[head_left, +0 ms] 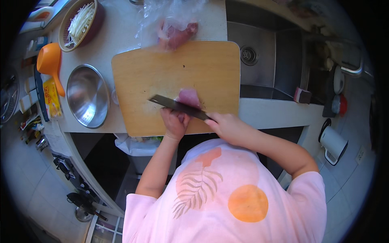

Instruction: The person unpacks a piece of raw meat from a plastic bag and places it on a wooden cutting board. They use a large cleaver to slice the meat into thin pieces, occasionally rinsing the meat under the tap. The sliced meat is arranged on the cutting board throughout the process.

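Observation:
A kitchen cleaver [178, 106] with a broad dark blade is in my right hand [227, 126], its fingers wrapped round the handle. The blade lies slantwise over a pink piece of raw meat [189, 97] and hides part of it. On the near side of the blade, my left hand [176, 124] is closed with curled fingers on the meat's near end. Beneath them is a light wooden cutting board [150, 73] with a few small scraps on it. Beyond its far edge, a larger chunk of raw meat [178, 37] lies partly under a clear plastic bag [156, 14].
To the left are a steel bowl [87, 97], an orange ladle-shaped scoop [49, 60], a yellow packet [52, 97] and a basket [97, 28] of thin white mushrooms [81, 24]. A steel sink [255, 73] adjoins the right. A lined bin [139, 146] stands below the counter's front edge.

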Tool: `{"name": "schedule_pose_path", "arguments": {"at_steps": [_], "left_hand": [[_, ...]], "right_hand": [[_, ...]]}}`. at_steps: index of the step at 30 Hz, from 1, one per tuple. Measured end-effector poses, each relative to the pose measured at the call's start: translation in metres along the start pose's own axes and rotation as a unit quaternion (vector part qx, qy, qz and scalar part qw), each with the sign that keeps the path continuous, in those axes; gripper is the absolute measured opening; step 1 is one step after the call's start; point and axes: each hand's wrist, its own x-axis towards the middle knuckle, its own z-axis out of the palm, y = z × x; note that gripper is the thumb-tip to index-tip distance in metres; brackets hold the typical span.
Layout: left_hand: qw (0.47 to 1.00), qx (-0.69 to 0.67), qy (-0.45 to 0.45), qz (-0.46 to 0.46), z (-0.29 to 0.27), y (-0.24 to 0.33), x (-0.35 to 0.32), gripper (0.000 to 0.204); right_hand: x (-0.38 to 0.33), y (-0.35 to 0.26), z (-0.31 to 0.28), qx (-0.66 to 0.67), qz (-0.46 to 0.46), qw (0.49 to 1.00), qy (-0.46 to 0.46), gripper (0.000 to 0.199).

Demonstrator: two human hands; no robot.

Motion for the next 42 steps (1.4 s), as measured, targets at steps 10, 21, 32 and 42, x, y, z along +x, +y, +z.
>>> {"name": "schedule_pose_path", "arguments": {"at_steps": [10,21,32,42], "left_hand": [[0.995,-0.025,0.049,0.085,-0.003,0.007,0.03,0.031],[0.994,-0.011,0.01,0.109,-0.011,0.026,0.046,0.038],[0.996,-0.013,-0.043,0.08,-0.01,0.008,0.05,0.044],[0.994,-0.031,-0.069,0.082,-0.005,-0.008,0.047,0.039]], "right_hand": [[0.031,0.008,-0.008,0.02,-0.02,0.999,0.041,0.041],[-0.015,-0.015,-0.049,0.034,0.026,0.999,0.015,0.04],[-0.016,-0.006,-0.045,-0.034,0.065,0.997,0.009,0.042],[0.055,-0.005,-0.006,-0.099,-0.064,0.992,0.041,0.04]]}}
